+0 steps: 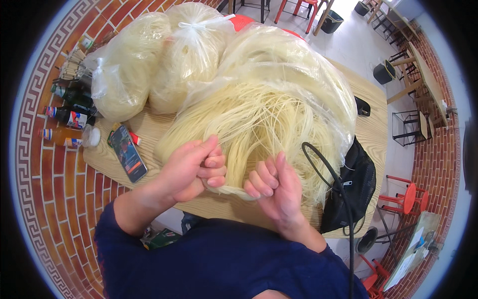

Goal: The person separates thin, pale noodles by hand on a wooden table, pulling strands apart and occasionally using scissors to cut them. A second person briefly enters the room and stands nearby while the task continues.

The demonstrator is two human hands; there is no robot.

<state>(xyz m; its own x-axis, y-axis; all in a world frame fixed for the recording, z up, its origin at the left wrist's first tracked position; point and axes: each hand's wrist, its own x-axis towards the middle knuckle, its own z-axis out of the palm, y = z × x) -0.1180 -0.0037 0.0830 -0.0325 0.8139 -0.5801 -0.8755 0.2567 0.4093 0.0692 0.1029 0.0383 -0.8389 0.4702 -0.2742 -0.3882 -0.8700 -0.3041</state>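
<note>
A large heap of long, pale yellow noodle strands (239, 123), probably rice noodles, spills toward me from an open clear plastic bag (298, 59) on the wooden table (194, 207). My left hand (198, 168) is curled around some strands at the near side of the heap, thumb and forefinger pinched together. To its right, my right hand (276, 183) is closed too, with thin strands running up from its thumb tip. A gathered bundle of noodles (233, 191) sags between both hands. What lies inside my fists is mostly hidden.
Two tied bags of noodles (127, 71) (190, 56) stand at the back left. A smartphone (129, 153), bottles (67, 136) and a chopstick holder (74, 69) line the left side. A black mesh bag (351, 187) and black cable (341, 187) lie right.
</note>
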